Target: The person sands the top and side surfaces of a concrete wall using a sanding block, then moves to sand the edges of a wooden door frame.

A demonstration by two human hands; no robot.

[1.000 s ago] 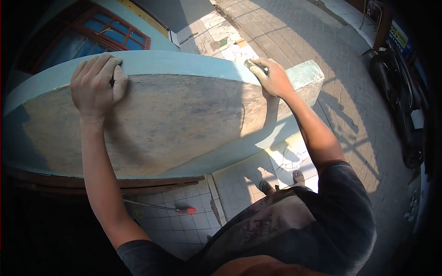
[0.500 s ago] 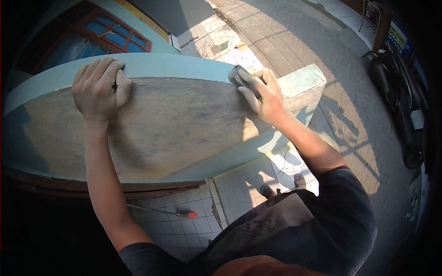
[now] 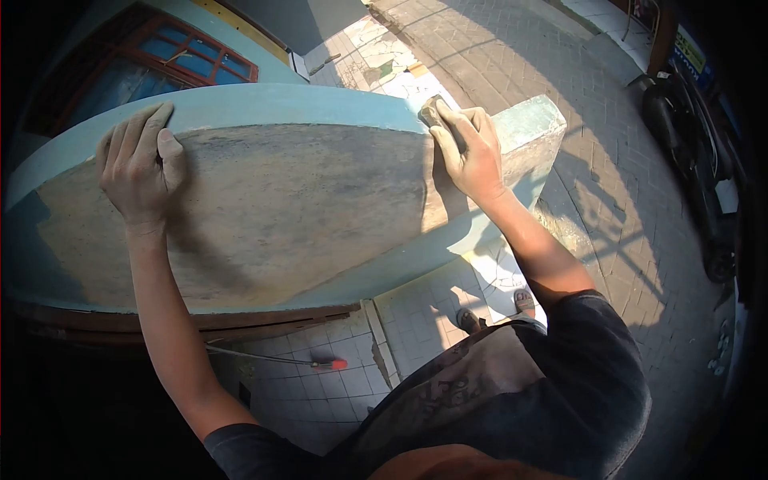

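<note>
My right hand (image 3: 474,156) grips a small dark grey-brown block (image 3: 430,114), like a sanding block, against the pale blue rounded top edge (image 3: 288,104) of a low wall. Dusty fingers wrap its far side. Over the left part of that edge lies my left hand (image 3: 140,164), its fingers stretched over the top and its thumb apart. I see nothing in it. The wall's near face (image 3: 312,192) is bare, worn and brownish grey, with blue paint along its borders.
A lower square pillar end (image 3: 528,128) adjoins the wall at right. White floor tiles (image 3: 324,392) lie below, with a red-tipped rod (image 3: 328,364) on them. Beyond is a paved lane (image 3: 512,48) with a parked dark motorbike (image 3: 684,152). A red-framed window (image 3: 192,52) stands upper left.
My left hand has slid left along the wall's edge and its fingers have straightened. My right hand has moved slightly right and up with the block.
</note>
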